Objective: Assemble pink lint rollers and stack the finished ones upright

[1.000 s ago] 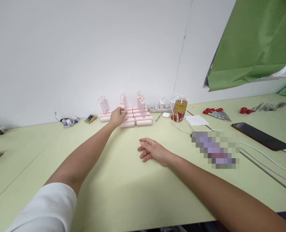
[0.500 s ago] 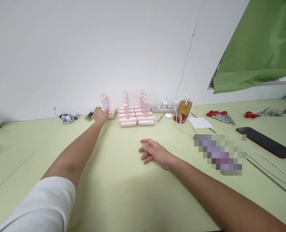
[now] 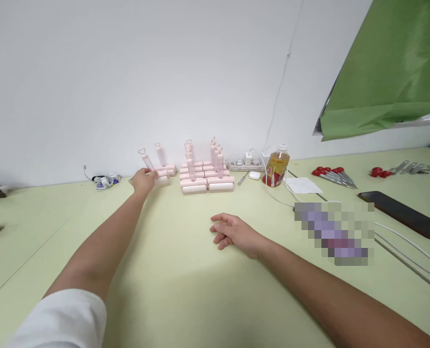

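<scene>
At the back left, my left hand point(image 3: 143, 181) is closed around a pink lint roller point(image 3: 147, 162) with a clear handle and a heart-shaped loop, tilted to the left. Its white roll shows to the right of my fingers. Just behind stands another pink lint roller point(image 3: 161, 157), apart from the held one. To the right, several more pink lint rollers point(image 3: 194, 182) sit close together in two columns, handles upright. My right hand point(image 3: 236, 234) hovers over or rests on the mid-table, fingers spread and curled a little, holding nothing.
On the right are a drink bottle point(image 3: 276, 166), a power strip point(image 3: 244, 166), a white case point(image 3: 254, 175), red-handled tools point(image 3: 333, 174) and a black phone point(image 3: 399, 212). White cables cross there. A coiled cable point(image 3: 104, 181) lies at the far left by the wall.
My left hand has drawn one lint roller left and towards me, away from the one behind, and its handle now leans left. My right hand has hardly moved.
</scene>
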### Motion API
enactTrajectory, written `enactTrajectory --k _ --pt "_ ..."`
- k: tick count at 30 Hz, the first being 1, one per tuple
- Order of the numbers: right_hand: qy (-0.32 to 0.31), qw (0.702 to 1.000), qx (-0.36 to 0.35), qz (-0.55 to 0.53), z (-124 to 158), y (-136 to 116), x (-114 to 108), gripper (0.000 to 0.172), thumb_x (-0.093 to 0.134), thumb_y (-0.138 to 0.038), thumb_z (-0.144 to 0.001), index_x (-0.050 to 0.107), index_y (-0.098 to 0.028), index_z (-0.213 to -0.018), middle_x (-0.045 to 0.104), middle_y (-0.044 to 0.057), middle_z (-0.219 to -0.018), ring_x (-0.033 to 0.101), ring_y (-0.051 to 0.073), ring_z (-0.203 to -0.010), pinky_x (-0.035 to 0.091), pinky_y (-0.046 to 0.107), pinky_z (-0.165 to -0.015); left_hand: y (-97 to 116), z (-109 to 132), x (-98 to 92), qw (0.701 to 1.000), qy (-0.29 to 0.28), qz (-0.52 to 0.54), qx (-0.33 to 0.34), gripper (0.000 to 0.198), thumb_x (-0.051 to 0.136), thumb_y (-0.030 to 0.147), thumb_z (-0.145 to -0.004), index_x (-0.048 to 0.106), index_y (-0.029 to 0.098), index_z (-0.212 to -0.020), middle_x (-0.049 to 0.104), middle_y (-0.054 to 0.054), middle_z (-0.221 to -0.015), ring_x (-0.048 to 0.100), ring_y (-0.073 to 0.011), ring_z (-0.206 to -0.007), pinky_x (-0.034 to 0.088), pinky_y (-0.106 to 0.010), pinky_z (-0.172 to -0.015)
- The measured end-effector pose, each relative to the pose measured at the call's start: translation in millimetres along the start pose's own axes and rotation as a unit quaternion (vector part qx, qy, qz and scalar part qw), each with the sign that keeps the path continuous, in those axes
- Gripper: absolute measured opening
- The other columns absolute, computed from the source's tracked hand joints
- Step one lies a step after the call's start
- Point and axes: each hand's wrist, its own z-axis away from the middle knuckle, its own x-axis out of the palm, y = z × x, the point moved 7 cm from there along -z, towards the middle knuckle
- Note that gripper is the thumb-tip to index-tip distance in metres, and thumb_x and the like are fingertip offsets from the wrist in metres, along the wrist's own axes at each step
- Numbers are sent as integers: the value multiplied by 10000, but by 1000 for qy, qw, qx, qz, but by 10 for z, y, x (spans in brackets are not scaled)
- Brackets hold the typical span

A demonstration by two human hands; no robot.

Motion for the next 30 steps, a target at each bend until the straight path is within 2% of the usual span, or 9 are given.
enactTrajectory --k 5,7,9,11,13,19,23,26,30 --pt "2 998 -43 43 -40 -18 68 445 650 -360 -830 536 -153 -1207 583 109 -1061 631 156 -748 551 280 -560 101 769 -342 993 -23 114 9 260 621 432 -753 642 178 -806 666 -31 -781 571 -160 -668 425 -274 -622" --pt "2 996 -66 64 -40 -38 132 555 664 -385 -813 473 -179 -1291 563 126 -1149 620 160 -759 539 282 -535 228 1213 -277 944 -139 297 -32 304 719 440 -663 637 162 -755 642 -16 -722 539 -132 -622 430 -265 -615" --pt "-2 991 -106 84 -27 -83 207 660 697 -404 -780 410 -214 -1343 530 137 -1256 611 161 -767 540 299 -547 402 1690 -196 887 -233 391 -69 380 804 451 -571 644 155 -747 628 -6 -694 528 -116 -603 436 -259 -621" --pt "14 981 -163 103 2 -162 233 672 725 -399 -752 417 -216 -1321 557 123 -1254 611 176 -817 549 335 -645 558 2093 -120 839 -292 450 -90 405 841 436 -545 653 149 -760 654 -23 -741 562 -121 -640 447 -259 -648" --pt "44 969 -214 117 38 -254 190 598 731 -383 -744 470 -202 -1250 610 96 -1172 611 197 -893 529 364 -765 633 2344 -56 802 -305 501 -109 405 840 432 -571 657 153 -801 664 -30 -763 593 -132 -677 467 -278 -695" --pt "72 967 -220 103 59 -418 -84 416 660 -421 -784 510 -227 -1120 551 69 -1158 618 164 -826 533 357 -728 433 2344 -2 772 -193 586 -152 412 817 458 -619 613 165 -825 659 -12 -804 608 -124 -736 476 -269 -698" --pt "44 964 -228 132 54 -406 -16 642 745 -380 -722 438 -241 -1269 505 110 -1304 578 224 -1058 517 366 -827 406 2415 105 749 -230 594 -183 411 830 431 -609 599 169 -825 660 -10 -823 616 -121 -741 483 -261 -681" --pt "14 966 -226 128 61 -368 96 604 718 -363 -761 445 -223 -1281 598 99 -1205 607 218 -998 510 368 -838 460 2509 156 738 -260 595 -185 405 831 420 -606 596 168 -819 665 -21 -820 622 -126 -735 486 -263 -697" --pt "72 953 -241 168 107 -495 -78 556 665 -350 -790 462 -233 -1295 618 82 -1188 600 224 -991 503 364 -839 427 2378 54 739 -198 622 -167 410 811 440 -621 574 177 -828 654 -5 -805 606 -114 -724 477 -252 -701"
